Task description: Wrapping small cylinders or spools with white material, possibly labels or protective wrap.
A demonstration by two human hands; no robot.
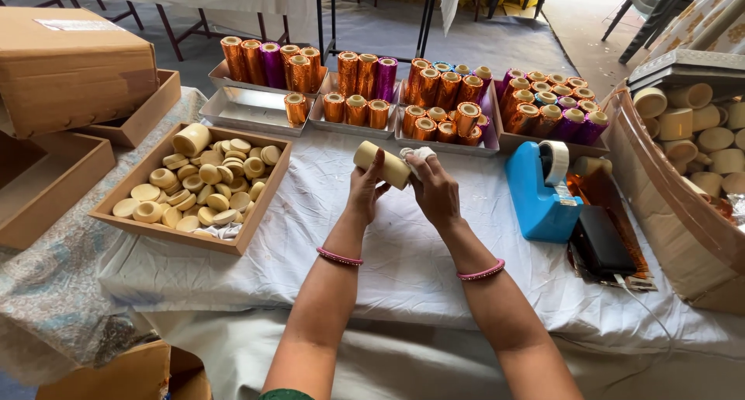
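Head view: I see a cream cylinder point(382, 164) held up over the middle of the bench point(326, 237), tilted, its left end higher. My left hand point(365, 190) is curled around it from below, fingers pressed on its near side. My right hand point(434, 189) touches the cylinder's right end and pinches a small white cloth point(419, 155) against it. Both wrists wear pink bangles.

A white sheet covers the bench. Towards the left edge lies a wooden tray point(260, 206) filled with cream discs and short caps, one taller cream piece in its far left corner. Beyond it, at the far left corner, a closed cardboard box point(70, 66) rests on an open carton. Along the far edge stand metal trays point(240, 109) with foil-wrapped rolls point(361, 78) in copper and purple, some upright, some shorter in front. Near the right edge, just beside my right hand, stands a blue tape dispenser point(535, 194), with a black pouch point(601, 245) near it on orange foil. At the right edge a curved bin point(660, 206) holds more bare cream cylinders.
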